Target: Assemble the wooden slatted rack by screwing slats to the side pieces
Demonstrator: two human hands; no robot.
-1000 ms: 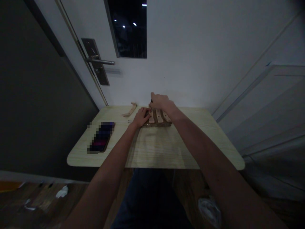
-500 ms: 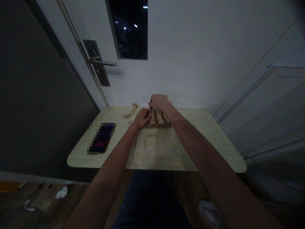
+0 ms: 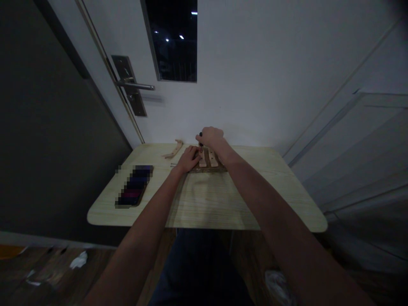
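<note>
A brown wooden block (image 3: pixel 207 170) with pale, hole-drilled wooden strips (image 3: pixel 213 159) on top lies toward the back of the table. My left hand (image 3: pixel 188 159) grips the block's left end, fingers and thumb pressed against it and the nearest strip. Above the block, my right hand (image 3: pixel 211 137) is closed around an upright black-handled tool (image 3: pixel 201 134) that looks like a screwdriver. Its lower end meets the work beside my left fingertips; the exact contact is hard to see. The block's right end is hidden behind my right forearm.
Left of the block lies a loose, bent pale wooden piece (image 3: pixel 174 149). Thin metal pins or screws (image 3: pixel 173 165) are by my left wrist. A phone (image 3: pixel 135 185), partly blurred, rests on the table (image 3: pixel 207 208). A white door with a lever handle (image 3: pixel 137 86) stands behind.
My right hand has shifted slightly and turned, so more of the black handle shows. My left hand stays on the block. The whole view has moved a little.
</note>
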